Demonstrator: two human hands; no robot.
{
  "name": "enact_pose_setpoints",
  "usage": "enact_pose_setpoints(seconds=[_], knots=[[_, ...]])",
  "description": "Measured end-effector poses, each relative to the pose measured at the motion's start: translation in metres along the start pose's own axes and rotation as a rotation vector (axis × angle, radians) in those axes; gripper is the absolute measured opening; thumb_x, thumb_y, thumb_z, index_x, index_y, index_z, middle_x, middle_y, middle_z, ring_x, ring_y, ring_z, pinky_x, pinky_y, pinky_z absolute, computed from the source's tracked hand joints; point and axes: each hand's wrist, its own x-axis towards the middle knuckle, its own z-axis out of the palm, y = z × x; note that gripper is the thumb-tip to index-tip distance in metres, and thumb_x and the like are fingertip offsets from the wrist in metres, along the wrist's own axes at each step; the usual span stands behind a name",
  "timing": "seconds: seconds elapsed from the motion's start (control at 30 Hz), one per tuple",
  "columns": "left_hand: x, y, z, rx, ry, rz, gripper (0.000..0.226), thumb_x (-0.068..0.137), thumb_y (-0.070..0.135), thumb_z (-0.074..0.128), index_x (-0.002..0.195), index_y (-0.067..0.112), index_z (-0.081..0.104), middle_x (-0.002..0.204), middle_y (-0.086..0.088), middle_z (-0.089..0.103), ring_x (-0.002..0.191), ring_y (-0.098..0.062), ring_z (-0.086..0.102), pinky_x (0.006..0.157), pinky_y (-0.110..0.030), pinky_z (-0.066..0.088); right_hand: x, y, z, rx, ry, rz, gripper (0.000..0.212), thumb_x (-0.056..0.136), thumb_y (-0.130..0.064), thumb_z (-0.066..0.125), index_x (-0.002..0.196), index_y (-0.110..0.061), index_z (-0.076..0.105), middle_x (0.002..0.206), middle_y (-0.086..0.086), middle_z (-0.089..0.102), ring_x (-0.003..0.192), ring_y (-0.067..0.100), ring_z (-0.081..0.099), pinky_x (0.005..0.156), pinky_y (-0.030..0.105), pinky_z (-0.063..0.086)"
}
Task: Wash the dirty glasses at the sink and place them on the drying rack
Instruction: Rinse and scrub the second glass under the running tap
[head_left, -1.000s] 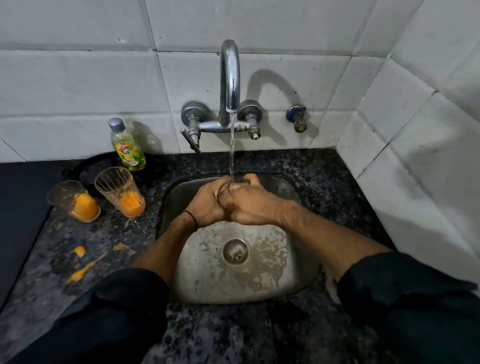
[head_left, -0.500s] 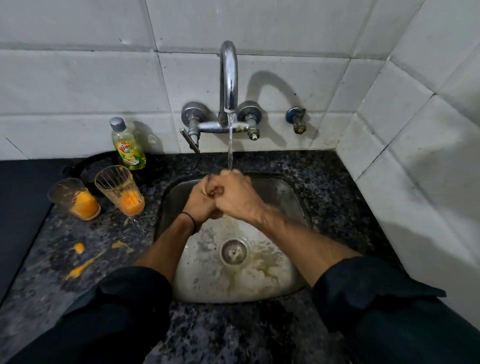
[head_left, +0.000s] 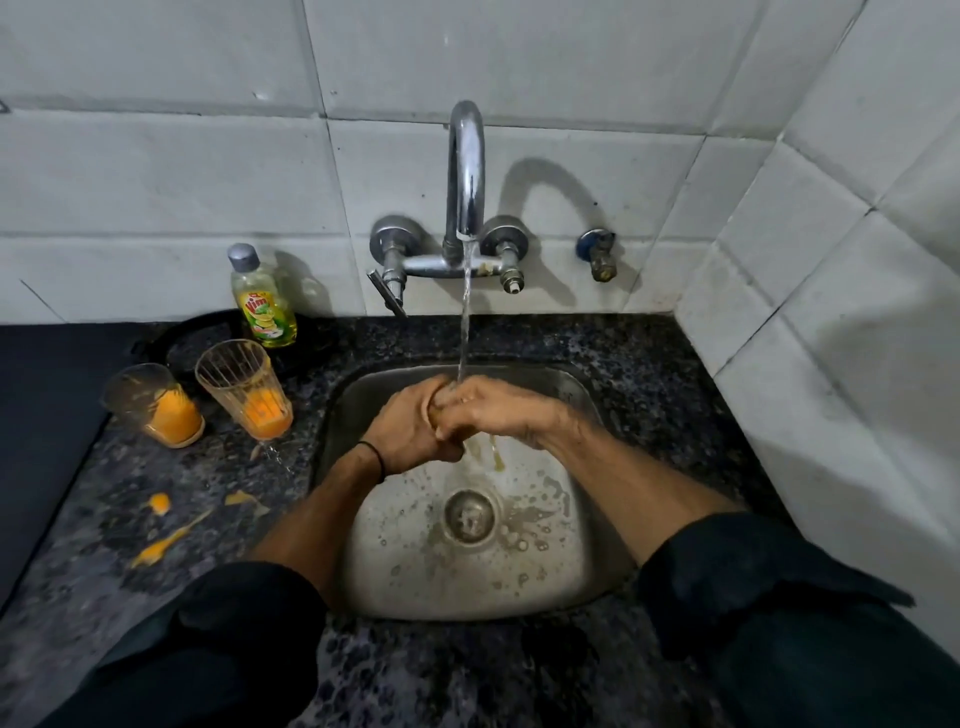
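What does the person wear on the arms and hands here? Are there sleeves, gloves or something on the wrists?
Both arms have dark, almost black sleeves. The left sleeve and the right sleeve are pushed up, so the forearms are bare. The left hand and the right hand have no gloves. A thin black band circles the left wrist. No watch shows.

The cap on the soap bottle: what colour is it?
The cap is grey, clearest in the head view.

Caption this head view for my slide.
Left hand and right hand meet under the running tap; two dirty glasses beside the sink.
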Motion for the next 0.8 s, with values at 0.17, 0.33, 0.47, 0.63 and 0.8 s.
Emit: enact_pose_setpoints(seconds=[0.17, 0.33, 0.47, 0.63, 0.8], knots=[[-0.005, 0.009, 0.001, -0.342, 0.107, -0.013, 0.062, 0.055, 0.020, 0.096, 0.110, 0.021, 0.069, 0.094, 0.007, 0.073, 0.078, -0.004, 0.069, 0.055, -0.023, 0.055, 0.009, 0.020, 0.017, 0.596, 0.762, 0.073, 0.039, 0.101, -0.031, 0.058, 0.077, -0.003, 0.070, 0.067, 0.009, 0.068, 0.054, 0.016, 0.063, 0.053, 0.026, 0.053], [-0.016, 0.024, 0.019, -0.693, 0.278, 0.000, 0.055, 0.064, 0.014, 0.087, 0.114, 0.013, 0.064, 0.107, -0.006, 0.073, 0.101, -0.022, 0.070, 0.081, -0.034, 0.060, 0.023, 0.024, 0.027, 1.306, 0.944, 0.406, 0.028, 0.100, -0.028, 0.053, 0.079, -0.010, 0.060, 0.050, 0.007, 0.058, 0.047, 0.023, 0.055, 0.058, 0.033, 0.052], [-0.002, 0.038, 0.033, -0.802, 0.377, -0.032, 0.046, 0.063, 0.014, 0.084, 0.106, 0.012, 0.067, 0.101, -0.011, 0.073, 0.099, -0.025, 0.069, 0.090, -0.035, 0.057, 0.023, 0.023, 0.048, 1.688, 0.657, 0.481, 0.041, 0.095, -0.039, 0.047, 0.109, -0.007, 0.068, 0.099, 0.021, 0.071, 0.089, 0.037, 0.067, 0.080, 0.046, 0.057], [0.026, 0.028, 0.031, -1.365, 0.522, -0.528, 0.056, 0.060, 0.047, 0.083, 0.100, 0.010, 0.070, 0.094, -0.015, 0.071, 0.080, -0.028, 0.066, 0.070, -0.036, 0.055, 0.033, 0.023, 0.059, 1.349, 0.848, 0.321, 0.034, 0.097, -0.041, 0.057, 0.097, -0.010, 0.072, 0.087, 0.012, 0.074, 0.074, 0.029, 0.071, 0.066, 0.039, 0.061], [0.034, 0.014, 0.037, -1.582, 0.468, -0.711, 0.066, 0.082, 0.052, 0.064, 0.119, -0.002, 0.064, 0.106, -0.020, 0.069, 0.089, -0.032, 0.068, 0.062, -0.037, 0.058, 0.029, 0.027, 0.054, 0.257, 0.805, -0.107, 0.025, 0.087, -0.037, 0.060, 0.088, -0.017, 0.074, 0.086, 0.000, 0.074, 0.084, 0.017, 0.070, 0.082, 0.043, 0.057]])
